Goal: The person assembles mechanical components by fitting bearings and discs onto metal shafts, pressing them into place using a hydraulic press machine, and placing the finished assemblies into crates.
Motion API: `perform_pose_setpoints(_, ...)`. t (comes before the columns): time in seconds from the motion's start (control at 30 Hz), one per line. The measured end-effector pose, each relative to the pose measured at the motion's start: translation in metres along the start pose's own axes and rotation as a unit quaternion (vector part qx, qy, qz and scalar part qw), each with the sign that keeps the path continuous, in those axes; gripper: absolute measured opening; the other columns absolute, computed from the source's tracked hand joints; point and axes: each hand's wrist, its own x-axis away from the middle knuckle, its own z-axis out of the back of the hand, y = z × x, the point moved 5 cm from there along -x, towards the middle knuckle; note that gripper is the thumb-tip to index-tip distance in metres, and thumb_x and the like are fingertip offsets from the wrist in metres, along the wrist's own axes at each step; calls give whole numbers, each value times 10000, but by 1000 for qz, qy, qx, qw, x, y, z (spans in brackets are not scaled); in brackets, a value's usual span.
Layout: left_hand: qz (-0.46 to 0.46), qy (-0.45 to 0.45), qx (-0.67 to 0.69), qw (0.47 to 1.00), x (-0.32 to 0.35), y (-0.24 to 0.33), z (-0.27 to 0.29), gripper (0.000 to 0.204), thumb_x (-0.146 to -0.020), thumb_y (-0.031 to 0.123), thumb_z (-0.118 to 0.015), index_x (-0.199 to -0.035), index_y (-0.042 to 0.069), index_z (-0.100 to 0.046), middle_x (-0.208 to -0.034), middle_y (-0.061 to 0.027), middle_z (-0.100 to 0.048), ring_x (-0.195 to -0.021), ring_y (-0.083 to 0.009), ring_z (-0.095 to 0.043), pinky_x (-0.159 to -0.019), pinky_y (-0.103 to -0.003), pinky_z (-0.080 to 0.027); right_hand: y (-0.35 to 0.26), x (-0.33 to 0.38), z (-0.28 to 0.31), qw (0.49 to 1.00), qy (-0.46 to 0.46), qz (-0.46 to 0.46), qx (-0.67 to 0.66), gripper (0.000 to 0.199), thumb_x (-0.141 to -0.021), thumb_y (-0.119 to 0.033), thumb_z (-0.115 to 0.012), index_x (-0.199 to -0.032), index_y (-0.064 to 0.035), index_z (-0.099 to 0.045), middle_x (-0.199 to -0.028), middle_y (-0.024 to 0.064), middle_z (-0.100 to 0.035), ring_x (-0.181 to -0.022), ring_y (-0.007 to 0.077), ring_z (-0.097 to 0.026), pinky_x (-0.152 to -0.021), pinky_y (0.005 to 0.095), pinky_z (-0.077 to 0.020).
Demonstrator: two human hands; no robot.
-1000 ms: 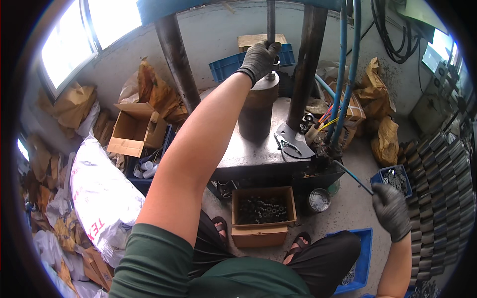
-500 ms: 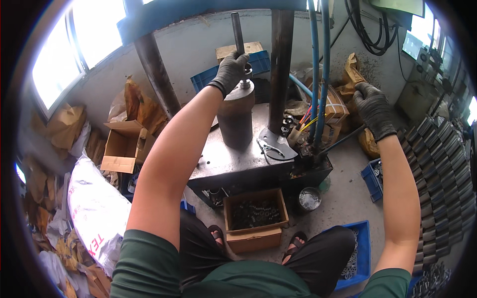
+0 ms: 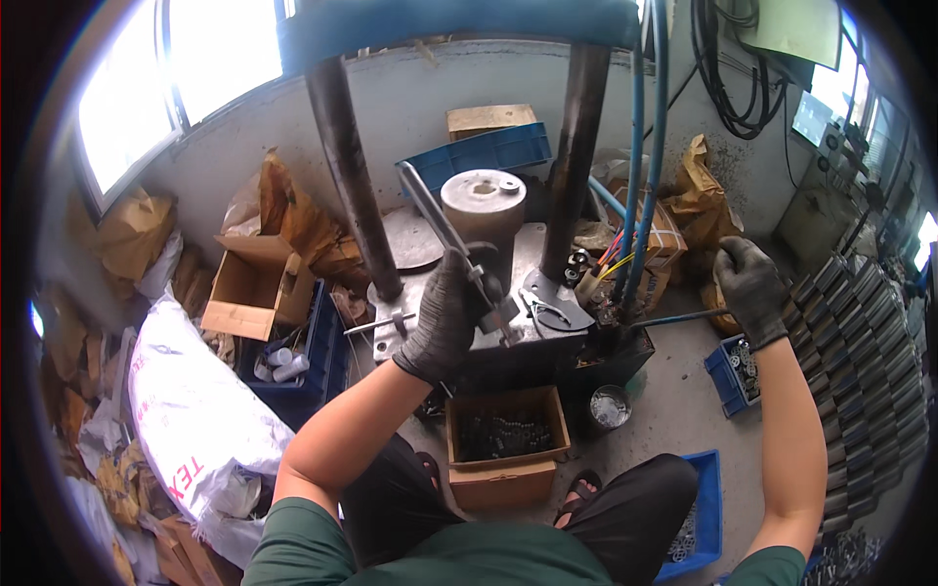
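Note:
My left hand (image 3: 437, 317), in a dark grey glove, is closed around a metal rod (image 3: 430, 207) held tilted in front of the press. A dark ring-like piece shows beside the fingers; its shape is partly hidden. Behind it stands a thick metal cylinder (image 3: 479, 208) upright on the press table (image 3: 408, 241), a hole in its top and a small round piece near the rim. At the right my gloved right hand (image 3: 752, 291) is closed at the end of a long thin lever (image 3: 679, 318), whose end it hides.
Two steel columns (image 3: 350, 181) carry a blue crossbeam (image 3: 449, 29). Loose pliers-like metal tool (image 3: 547, 311) lies right on the table. Below sits a cardboard box (image 3: 508, 483) of dark small parts. A white sack (image 3: 200, 410) is left; stacked metal tubes (image 3: 860, 371) stand right.
My left hand has come down toward me with the rod, now tilted and away from the cylinder's top. The right hand and the lever have dropped lower. The view has shifted slightly.

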Motion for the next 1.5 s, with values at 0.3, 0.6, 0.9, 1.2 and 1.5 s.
perform_pose_setpoints(0.3, 402, 90, 198, 889, 40, -115, 109, 342, -1061, 390, -429, -1040, 87, -585, -742, -26, -552, -616, -215, -589, -591, -450, -547, -104, 109, 20, 983, -101, 129, -87, 197, -861, -2, -708, -1057, 6, -695, -954, 204, -702, -894, 371, -699, -811, 434, -561)
perform_pose_setpoints(0.6, 464, 125, 142, 866, 49, -146, 100, 490, -1074, 526, -464, -938, 80, -615, -733, -29, -589, -604, -227, -551, -641, -430, -535, -149, 200, -138, 744, -212, -289, -564, 303, -960, -123, -704, -1230, 7, -658, -1130, 174, -731, -1045, 310, -717, -919, 405, -581)
perform_pose_setpoints(0.9, 399, 7, 60, 915, 92, -112, 64, 456, -1050, 475, -583, -1148, 37, -662, -852, -55, -685, -609, -106, -550, -556, -246, -469, -224, 222, -189, 279, -344, -439, -781, 639, -1012, -444, -618, -1480, -28, -491, -1285, 145, -654, -1186, 267, -657, -976, 402, -566)
perform_pose_setpoints(1.2, 131, -102, -42, 985, 75, -77, 37, 448, -967, 206, -763, -1332, 15, -588, -1256, -153, -698, -1192, -211, -667, -1057, -375, -543, -194, 213, -192, 448, -236, -452, -734, 570, -1013, -420, -595, -1443, -55, -521, -1095, 68, -662, -969, 141, -656, -750, 261, -575)
perform_pose_setpoints(1.5, -6, -155, -317, 936, 74, -67, 33, 503, -867, 110, -841, -1306, 13, -616, -1245, -128, -707, -1181, -188, -667, -1066, -349, -528, -204, 247, -210, 244, -343, -574, -702, 577, -1062, -624, -432, -1264, -115, -613, -836, -5, -607, -699, 115, -583, -521, 258, -474)
